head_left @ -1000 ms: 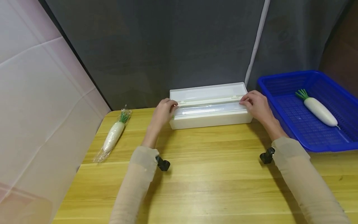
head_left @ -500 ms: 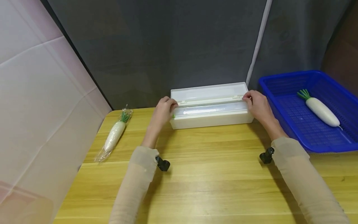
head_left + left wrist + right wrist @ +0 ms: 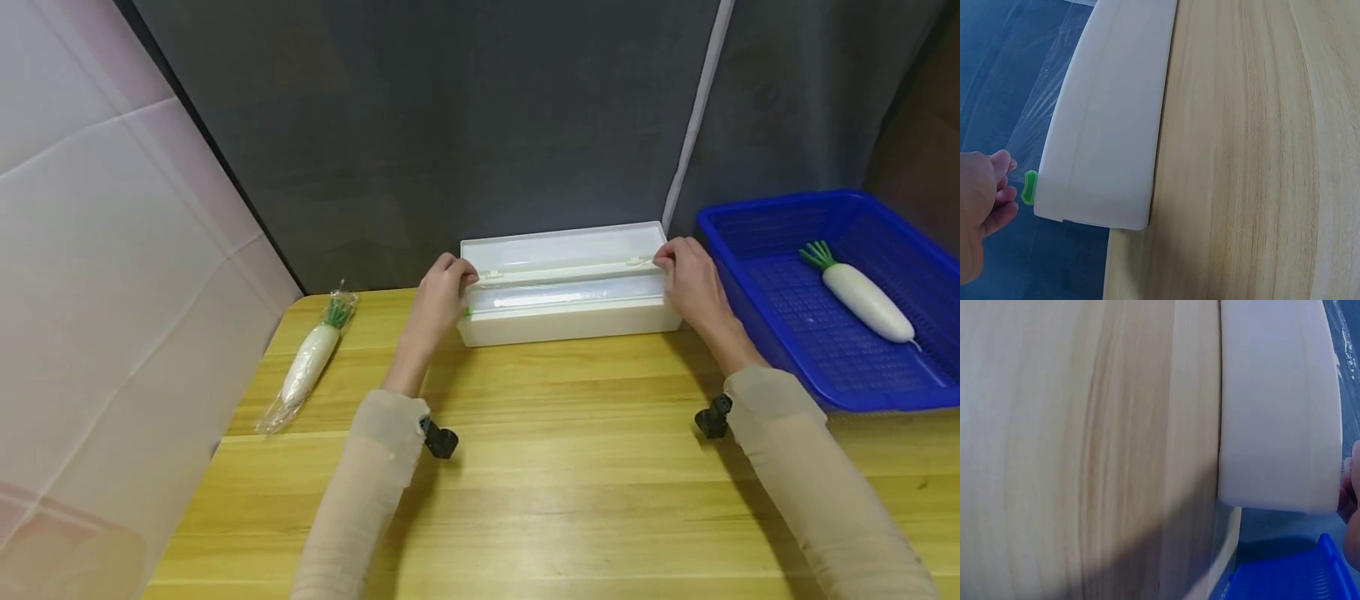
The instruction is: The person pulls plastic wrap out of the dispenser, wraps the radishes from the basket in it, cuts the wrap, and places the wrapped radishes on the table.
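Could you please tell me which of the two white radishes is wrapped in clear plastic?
The left radish, lying on the table: clear plastic extends past both its ends. The right radish, in the blue basket, shows no wrapping.

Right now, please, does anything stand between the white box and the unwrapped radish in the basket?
Yes: the right hand is at the right end of the white box, and past it rises the left wall of the blue basket, inside which the unwrapped radish lies.
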